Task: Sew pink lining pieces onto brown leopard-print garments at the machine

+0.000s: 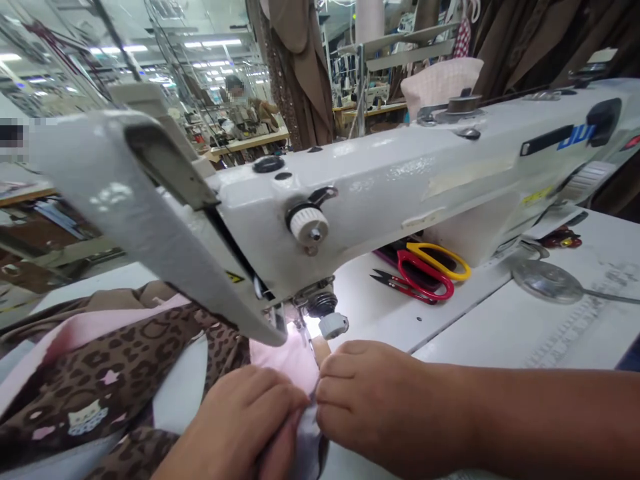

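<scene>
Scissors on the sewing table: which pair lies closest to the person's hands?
The red-handled pair, with its dark blades pointing left toward the needle end of the machine. The yellow-handled pair lies behind it, farther from the hands.

You pinch pale pink fabric (285,360) between your left hand (233,420) and right hand (380,407), while brown leopard-print cloth (95,380), edged with a pink band and printed with a cat motif, spreads in loose folds to the left.
</scene>
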{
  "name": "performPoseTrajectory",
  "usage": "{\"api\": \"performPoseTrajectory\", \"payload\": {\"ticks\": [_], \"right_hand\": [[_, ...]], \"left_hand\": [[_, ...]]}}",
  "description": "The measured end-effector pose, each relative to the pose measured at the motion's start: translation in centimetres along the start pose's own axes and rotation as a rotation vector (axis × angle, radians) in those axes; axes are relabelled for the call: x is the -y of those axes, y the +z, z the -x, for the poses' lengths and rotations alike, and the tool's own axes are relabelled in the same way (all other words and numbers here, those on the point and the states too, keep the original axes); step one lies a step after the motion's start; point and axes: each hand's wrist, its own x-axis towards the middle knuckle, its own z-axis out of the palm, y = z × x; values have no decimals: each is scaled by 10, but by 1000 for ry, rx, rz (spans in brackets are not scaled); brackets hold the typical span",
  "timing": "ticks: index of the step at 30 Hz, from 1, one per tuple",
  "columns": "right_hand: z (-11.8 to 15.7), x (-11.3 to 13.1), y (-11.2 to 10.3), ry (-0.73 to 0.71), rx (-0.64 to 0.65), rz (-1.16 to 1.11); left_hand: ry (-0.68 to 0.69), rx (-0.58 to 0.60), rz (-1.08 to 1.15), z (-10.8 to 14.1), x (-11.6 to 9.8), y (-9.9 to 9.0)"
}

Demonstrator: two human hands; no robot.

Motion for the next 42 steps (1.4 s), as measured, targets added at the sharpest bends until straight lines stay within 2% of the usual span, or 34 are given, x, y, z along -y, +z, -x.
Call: {"api": "performPoseTrajectory", "payload": {"ticks": [5, 8, 11, 14, 21, 26, 31, 33, 36, 39, 42], "right_hand": [[1, 2, 1, 14, 22, -30], [-1, 4, 12, 10, -32, -5], [-5, 6, 32, -23, -210, 90], [-5, 8, 46, -25, -332, 141], [0, 6, 46, -20, -349, 157], [0, 6, 47, -19, -338, 167], [-2, 5, 48, -23, -373, 178], [-3, 5, 48, -15, -393, 174], [-6, 5, 49, -6, -448, 170], [-9, 5, 48, 10, -483, 175], [-9, 5, 46, 7, -525, 200]], "left_hand": [[-122, 68, -69, -7, -1, -4], [-183, -37, -141, 3, 6, -5], [-127, -132, -244, 19, 16, -5], [-58, -97, -345, 27, 21, -5], [-37, 11, -451, 31, 23, -1], [-50, 85, -374, 36, 31, 0], [-75, 90, -270, 43, 42, -6], [-17, 64, -314, 42, 46, -10], [158, -21, -399, 32, 43, -12], [293, -109, -313, 11, 29, -5], [300, -179, -294, -7, 15, 4]]}}
